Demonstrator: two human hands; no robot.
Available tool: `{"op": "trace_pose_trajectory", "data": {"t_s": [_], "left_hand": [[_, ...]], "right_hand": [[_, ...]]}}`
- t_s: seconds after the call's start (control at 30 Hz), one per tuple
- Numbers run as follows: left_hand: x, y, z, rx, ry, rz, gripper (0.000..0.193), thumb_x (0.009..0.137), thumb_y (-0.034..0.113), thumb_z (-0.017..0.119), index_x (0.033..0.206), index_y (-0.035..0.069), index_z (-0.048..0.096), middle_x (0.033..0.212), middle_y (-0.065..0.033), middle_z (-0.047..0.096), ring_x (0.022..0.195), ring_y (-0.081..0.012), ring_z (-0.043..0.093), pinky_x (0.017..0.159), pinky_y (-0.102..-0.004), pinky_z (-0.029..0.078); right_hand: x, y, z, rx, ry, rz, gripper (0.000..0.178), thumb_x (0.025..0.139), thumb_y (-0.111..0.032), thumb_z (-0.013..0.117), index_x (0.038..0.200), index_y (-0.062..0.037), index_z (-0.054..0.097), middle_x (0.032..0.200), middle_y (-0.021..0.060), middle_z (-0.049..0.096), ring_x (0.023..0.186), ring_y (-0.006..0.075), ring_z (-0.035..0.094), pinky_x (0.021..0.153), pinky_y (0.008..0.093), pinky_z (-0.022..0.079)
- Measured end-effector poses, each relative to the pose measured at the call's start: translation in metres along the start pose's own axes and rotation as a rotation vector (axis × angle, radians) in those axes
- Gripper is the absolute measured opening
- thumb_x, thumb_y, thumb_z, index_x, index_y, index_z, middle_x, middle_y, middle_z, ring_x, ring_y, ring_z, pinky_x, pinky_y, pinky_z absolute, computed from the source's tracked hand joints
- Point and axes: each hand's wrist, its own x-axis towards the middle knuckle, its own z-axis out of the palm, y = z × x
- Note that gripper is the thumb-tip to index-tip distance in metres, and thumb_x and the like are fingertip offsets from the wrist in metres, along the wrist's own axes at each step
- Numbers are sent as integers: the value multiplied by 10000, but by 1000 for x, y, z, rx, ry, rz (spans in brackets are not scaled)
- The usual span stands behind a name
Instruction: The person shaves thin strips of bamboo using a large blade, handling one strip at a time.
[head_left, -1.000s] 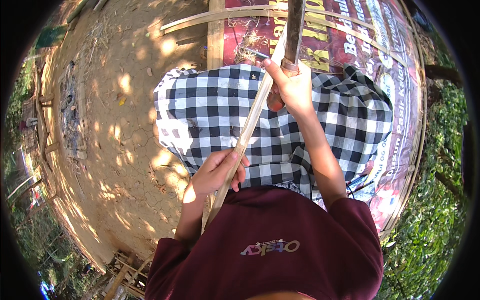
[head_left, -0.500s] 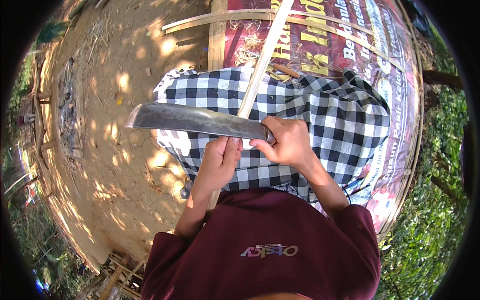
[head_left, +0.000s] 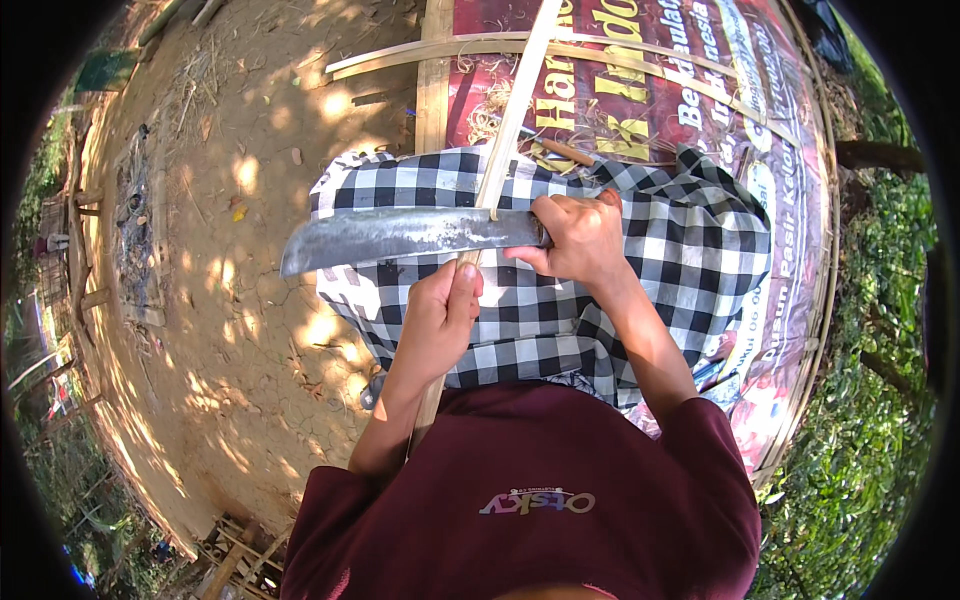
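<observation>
My right hand (head_left: 580, 237) is closed round the handle of a machete, its thumb along the near side. The broad grey blade (head_left: 410, 236) points left and lies across a long pale bamboo strip (head_left: 512, 125), touching it. A thin curl shows on the strip at the blade's far edge. Just on the near side of the blade, my left hand (head_left: 443, 312) is closed on the strip, thumb on top. The strip runs from the far side, under the blade and through this hand, down beside my left forearm. A black-and-white checked cloth (head_left: 530, 350) covers my lap beneath both hands.
Ahead, more bamboo strips (head_left: 400, 60) lie across a printed red banner (head_left: 490, 70) strewn with shavings. A brown wooden handle (head_left: 567, 151) rests by the cloth's far edge. Dry, cracked earth (head_left: 240, 330) spreads to the left; green plants (head_left: 860, 420) grow at the right.
The machete has shifted slightly away from me along the strip, and its tip has swung nearer and rightward. The strip's far end has moved left. My left hand keeps its grip.
</observation>
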Motion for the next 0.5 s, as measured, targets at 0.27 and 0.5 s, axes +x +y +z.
{"op": "trace_pose_trajectory", "data": {"t_s": [0.27,0.5], "left_hand": [[-60,-14,-57,-279,139,-306,329,1044,304,376,811,81,443,565,65,298,423,-11,266,378,-194,217],[-18,-9,-47,-252,58,-180,310,1042,313,386,846,81,450,592,66,295,424,-7,234,366,-186,174]], "right_hand": [[4,177,-62,-104,256,941,711,953,-580,429,759,71,638,573,152,579,527,254,543,568,400,436],[19,44,-39,249,-14,496,431,882,-433,637,766,-18,623,509,78,550,441,224,560,455,355,404]]}}
